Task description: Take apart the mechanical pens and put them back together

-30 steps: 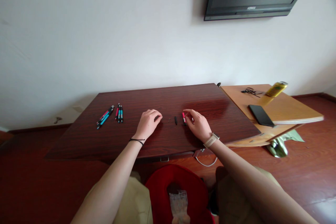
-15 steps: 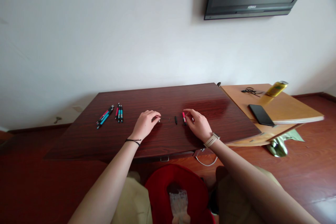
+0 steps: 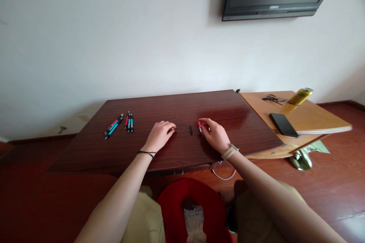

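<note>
On the glossy, wood-grained desk (image 3: 182, 106), the slim pink pen (image 3: 200, 127) points its pink end toward the wall, dark end nearer the person, roughly parallel to the short black piece (image 3: 191, 130) beside it. The right hand (image 3: 216, 136) bends around the pen and the left hand (image 3: 159, 136) curls near a tiny piece (image 3: 183, 130); whether either grips anything, I cannot tell. The desk's front edge runs below both wrists, with room between the hands and the far edge.

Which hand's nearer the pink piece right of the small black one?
Right. The right hand is beside the pink piece; the left hand is farther left, beyond the small black piece.
</note>
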`<move>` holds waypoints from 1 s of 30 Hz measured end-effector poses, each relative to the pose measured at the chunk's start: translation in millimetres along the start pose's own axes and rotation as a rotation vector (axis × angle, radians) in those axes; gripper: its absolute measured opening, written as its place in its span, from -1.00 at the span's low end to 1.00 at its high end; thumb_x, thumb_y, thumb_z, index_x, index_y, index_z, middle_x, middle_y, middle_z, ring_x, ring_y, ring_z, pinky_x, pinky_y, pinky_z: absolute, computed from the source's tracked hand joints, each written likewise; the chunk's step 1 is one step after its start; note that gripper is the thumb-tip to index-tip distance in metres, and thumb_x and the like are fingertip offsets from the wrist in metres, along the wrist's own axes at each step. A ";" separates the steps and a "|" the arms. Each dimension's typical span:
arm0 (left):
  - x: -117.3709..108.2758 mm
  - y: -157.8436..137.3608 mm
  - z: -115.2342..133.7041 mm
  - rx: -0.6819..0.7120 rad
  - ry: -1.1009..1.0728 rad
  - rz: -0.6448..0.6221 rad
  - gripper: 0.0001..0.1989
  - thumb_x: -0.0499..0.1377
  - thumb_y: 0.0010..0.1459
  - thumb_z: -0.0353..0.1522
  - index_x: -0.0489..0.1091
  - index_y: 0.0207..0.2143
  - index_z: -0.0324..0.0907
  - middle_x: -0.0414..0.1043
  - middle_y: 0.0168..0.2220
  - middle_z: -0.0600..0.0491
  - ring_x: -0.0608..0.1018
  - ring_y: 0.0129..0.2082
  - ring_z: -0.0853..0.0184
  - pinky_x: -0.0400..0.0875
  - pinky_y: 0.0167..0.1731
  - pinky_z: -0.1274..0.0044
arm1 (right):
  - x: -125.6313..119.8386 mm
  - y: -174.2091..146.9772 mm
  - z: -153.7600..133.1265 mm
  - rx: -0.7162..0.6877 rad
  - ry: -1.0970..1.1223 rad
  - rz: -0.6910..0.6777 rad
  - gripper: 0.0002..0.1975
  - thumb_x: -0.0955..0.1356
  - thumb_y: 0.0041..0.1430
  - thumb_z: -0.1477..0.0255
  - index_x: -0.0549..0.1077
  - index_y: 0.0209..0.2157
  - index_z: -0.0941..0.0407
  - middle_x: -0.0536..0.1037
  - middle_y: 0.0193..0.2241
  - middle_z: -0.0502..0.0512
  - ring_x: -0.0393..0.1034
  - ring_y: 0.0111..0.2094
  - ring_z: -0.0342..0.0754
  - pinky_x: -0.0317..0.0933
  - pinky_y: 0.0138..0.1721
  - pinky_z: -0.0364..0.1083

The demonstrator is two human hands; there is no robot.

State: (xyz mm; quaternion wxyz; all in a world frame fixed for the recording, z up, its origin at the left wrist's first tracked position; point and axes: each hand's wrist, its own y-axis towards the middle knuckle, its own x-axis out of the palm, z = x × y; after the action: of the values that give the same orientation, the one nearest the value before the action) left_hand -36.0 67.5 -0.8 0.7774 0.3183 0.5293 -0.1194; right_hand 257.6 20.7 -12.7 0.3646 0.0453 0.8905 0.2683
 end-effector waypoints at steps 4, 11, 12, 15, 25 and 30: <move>2.8 0.4 0.3 0.002 0.008 -0.013 -0.86 0.25 0.34 -0.45 0.55 -0.11 -0.06 0.65 -0.12 0.04 0.60 -0.09 0.15 0.39 -0.02 0.32 | 0.8 -0.5 0.9 -0.028 -0.100 -0.023 -0.70 0.31 0.42 0.47 0.49 0.13 0.06 0.63 -0.16 0.14 0.48 -0.14 0.09 0.33 -0.01 0.03; 2.7 -0.6 2.1 -0.019 -0.047 0.030 -0.85 0.21 0.36 -0.46 0.52 -0.10 -0.07 0.62 -0.11 0.05 0.62 -0.12 0.19 0.43 -0.04 0.37 | 6.6 -3.0 2.8 -0.048 -0.346 -0.158 -0.77 0.39 0.45 0.23 0.61 0.01 -0.02 0.59 -0.06 0.20 0.38 -0.02 0.18 0.22 -0.06 0.07; 2.4 -1.0 2.9 -0.033 -0.074 0.046 -0.84 0.19 0.37 -0.47 0.51 -0.09 -0.07 0.61 -0.10 0.06 0.63 -0.13 0.22 0.44 -0.06 0.39 | 7.1 -3.0 2.8 -0.045 -0.356 -0.177 -0.78 0.40 0.44 0.22 0.62 -0.01 -0.02 0.59 -0.06 0.20 0.37 -0.02 0.18 0.22 -0.06 0.07; 1.9 -1.9 5.3 -0.062 -0.144 0.087 -0.83 0.17 0.37 -0.48 0.49 -0.07 -0.07 0.59 -0.09 0.06 0.64 -0.18 0.27 0.47 -0.12 0.45 | 7.7 -2.3 2.6 -0.022 -0.393 -0.209 -0.84 0.42 0.42 0.26 0.60 -0.08 0.02 0.58 -0.09 0.20 0.37 -0.03 0.19 0.21 -0.06 0.06; -0.7 -1.8 10.9 -0.001 -0.245 0.148 -0.83 0.15 0.37 -0.47 0.47 -0.07 -0.09 0.56 -0.15 0.03 0.63 -0.24 0.31 0.52 -0.17 0.49 | 8.0 0.1 5.0 0.048 -0.397 -0.160 -0.93 0.38 0.39 0.46 0.49 -0.11 0.09 0.58 -0.20 0.19 0.43 -0.12 0.15 0.27 -0.01 0.04; -0.7 -1.5 15.5 0.042 -0.247 0.150 -0.85 0.15 0.39 -0.47 0.46 -0.08 -0.10 0.56 -0.17 0.02 0.62 -0.20 0.29 0.53 -0.14 0.46 | 6.7 1.9 2.4 -0.053 -0.278 -0.077 -0.89 0.36 0.43 0.44 0.51 -0.06 0.07 0.57 -0.17 0.17 0.44 -0.12 0.13 0.32 0.03 0.06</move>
State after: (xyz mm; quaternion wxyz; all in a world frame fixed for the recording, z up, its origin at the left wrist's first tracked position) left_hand -25.5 56.6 3.0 0.8365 0.3560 0.4018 -0.1103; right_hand 254.1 25.3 -17.4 0.4956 0.0383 0.8250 0.2688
